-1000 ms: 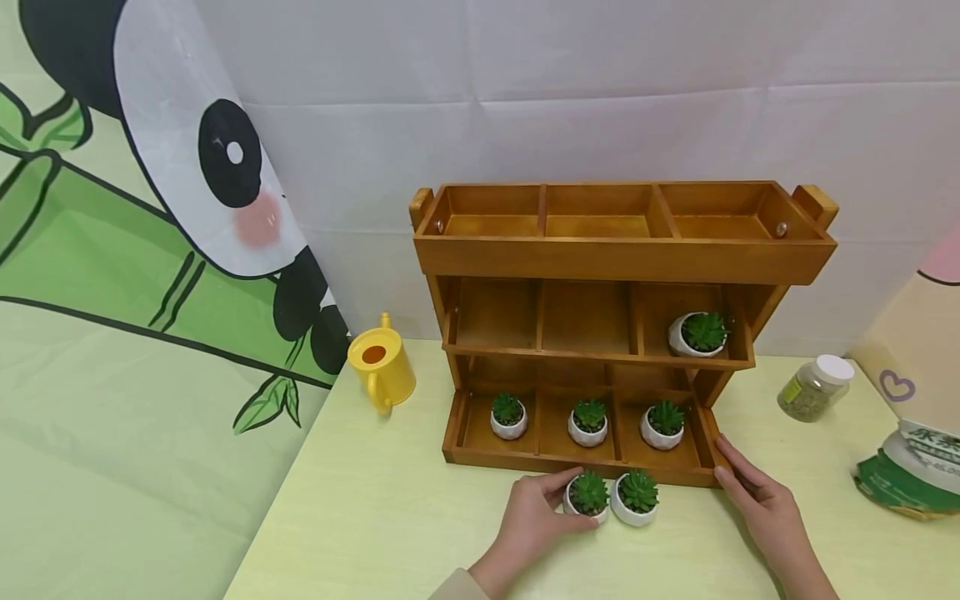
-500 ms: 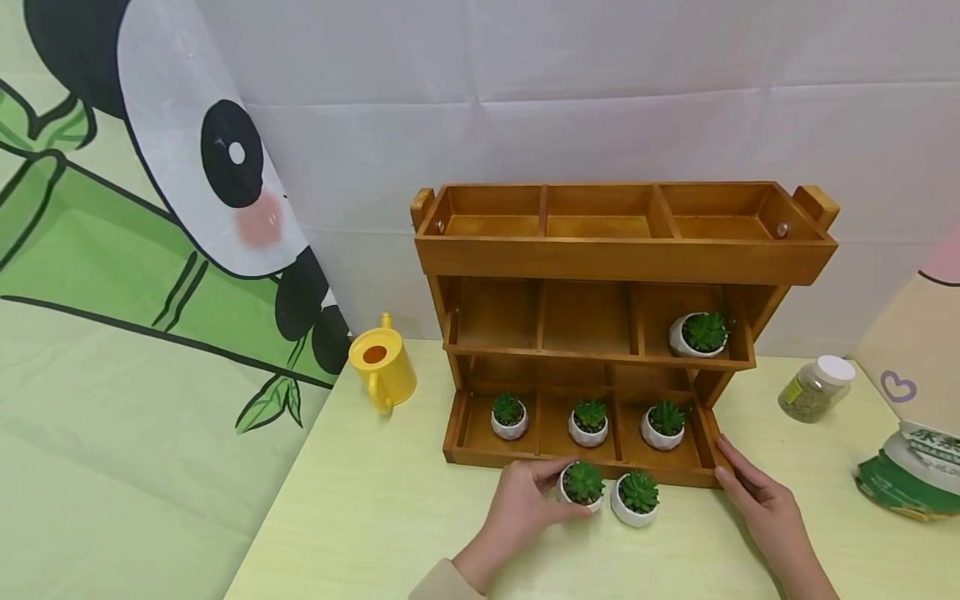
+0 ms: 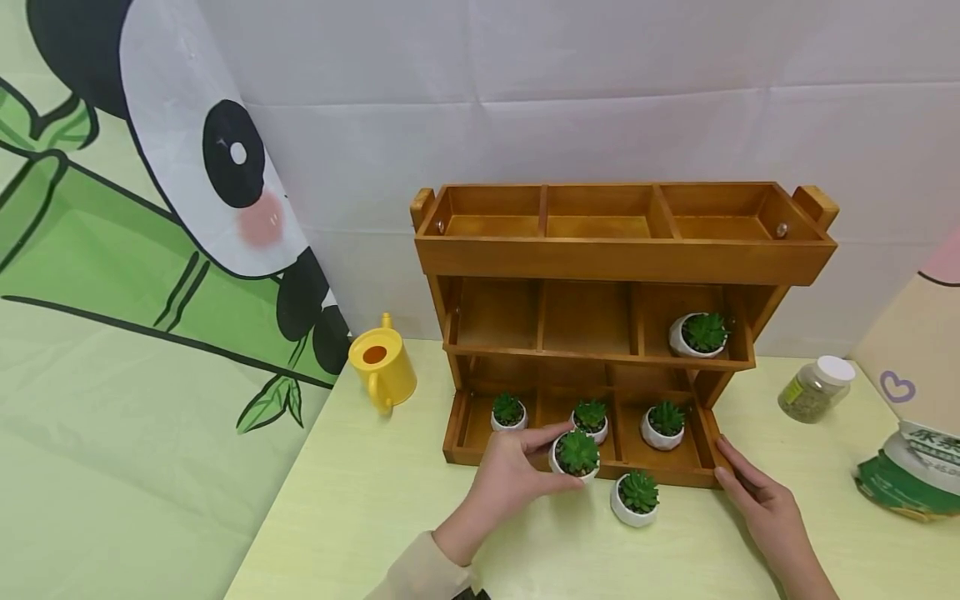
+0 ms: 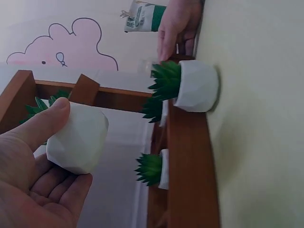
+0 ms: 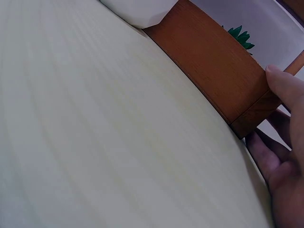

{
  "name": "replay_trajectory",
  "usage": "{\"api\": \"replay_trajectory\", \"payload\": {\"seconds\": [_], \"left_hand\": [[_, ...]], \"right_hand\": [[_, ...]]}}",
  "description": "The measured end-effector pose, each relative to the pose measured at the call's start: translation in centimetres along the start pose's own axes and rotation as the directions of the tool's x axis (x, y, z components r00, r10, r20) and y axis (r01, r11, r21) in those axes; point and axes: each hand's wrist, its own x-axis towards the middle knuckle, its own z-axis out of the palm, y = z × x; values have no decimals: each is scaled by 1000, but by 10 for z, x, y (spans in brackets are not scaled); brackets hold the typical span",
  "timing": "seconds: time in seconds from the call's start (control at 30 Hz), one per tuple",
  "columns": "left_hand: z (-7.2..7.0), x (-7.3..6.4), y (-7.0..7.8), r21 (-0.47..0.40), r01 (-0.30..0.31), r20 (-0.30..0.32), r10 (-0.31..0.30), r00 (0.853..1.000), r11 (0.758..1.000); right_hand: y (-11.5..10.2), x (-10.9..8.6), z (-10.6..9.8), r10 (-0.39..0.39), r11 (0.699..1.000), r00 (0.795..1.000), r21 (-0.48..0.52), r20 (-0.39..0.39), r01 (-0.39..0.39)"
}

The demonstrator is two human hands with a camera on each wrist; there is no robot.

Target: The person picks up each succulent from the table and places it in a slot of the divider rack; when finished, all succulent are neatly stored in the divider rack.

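My left hand point(image 3: 504, 477) holds a small white pot with a green succulent point(image 3: 576, 456) between thumb and fingers. This pot is raised in front of the wooden shelf's point(image 3: 626, 260) bottom tier; its faceted white base shows in the left wrist view. Another potted succulent point(image 3: 634, 498) stands on the table just right of it. My right hand point(image 3: 765, 504) touches the lower right end of the shelf with thumb and fingertips. On the bottom tier sit a left pot point(image 3: 509, 417), a middle pot point(image 3: 590, 421), partly hidden, and a right pot point(image 3: 663, 425).
One more potted succulent point(image 3: 699, 334) sits in the middle tier's right compartment. A yellow watering can point(image 3: 382, 367) stands left of the shelf. To the right are a white-lidded jar point(image 3: 816, 388) and a green-and-white bag point(image 3: 911, 471). A white cloth point(image 3: 360, 150) hangs behind.
My left hand has lifted the potted succulent from beside the other pot on the table and moved it up, slightly left, toward the bottom tier. My right hand has stayed at the shelf's end.
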Motion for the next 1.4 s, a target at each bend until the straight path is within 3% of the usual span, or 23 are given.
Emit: {"api": "replay_trajectory", "payload": {"seconds": [0.47, 0.83, 1.07, 1.4], "left_hand": [[-17, 22, 47, 22, -90, 29, 89, 996, 996], [-30, 63, 81, 15, -140, -31, 140, 990, 990], [-32, 89, 91, 61, -197, -47, 200, 979, 978], [-26, 121, 90, 117, -180, -93, 191, 977, 977]], "right_hand": [[2, 0, 0, -17, 1000, 1000, -2, -9, 17], [1, 1, 1, 7, 1000, 1000, 4, -1, -7], [1, 0, 1, -7, 1000, 1000, 4, -5, 7], [3, -1, 1, -21, 1000, 1000, -4, -16, 21]]}}
